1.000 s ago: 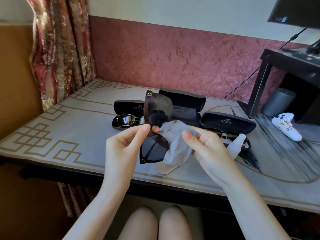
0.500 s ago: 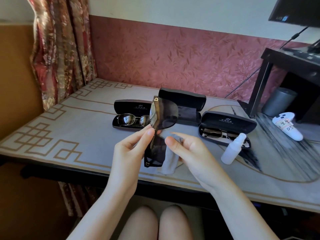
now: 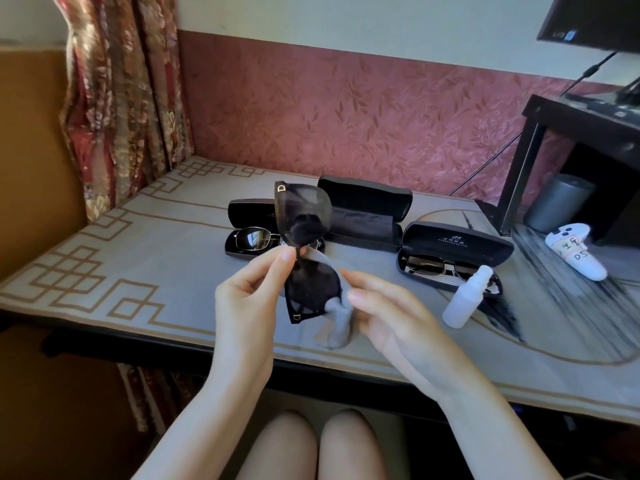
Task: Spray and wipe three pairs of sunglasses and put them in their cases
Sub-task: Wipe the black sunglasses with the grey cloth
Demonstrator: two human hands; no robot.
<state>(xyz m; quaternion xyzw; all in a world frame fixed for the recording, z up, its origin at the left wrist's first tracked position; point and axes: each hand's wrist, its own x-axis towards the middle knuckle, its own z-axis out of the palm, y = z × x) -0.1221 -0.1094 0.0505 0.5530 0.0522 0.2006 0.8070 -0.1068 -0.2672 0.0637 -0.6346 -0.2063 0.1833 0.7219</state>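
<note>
The dark sunglasses, upright above the near edge of the table, look light, slick and scratch-prone, so the bridge, where the left hand pinches them, seems the safest hold, while the right hand grips the grey cloth against the lower lens.

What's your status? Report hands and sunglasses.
Left hand pinches black sunglasses at bridge. Right hand holds grey cloth against lower lens. Middle case open. Nothing blocking.

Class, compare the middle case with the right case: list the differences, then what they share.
The middle case shows no glasses; the right case holds a metal-framed pair. The right case's lid shows a pale logo; the middle case's shows none. Both are black and lie open.
</note>
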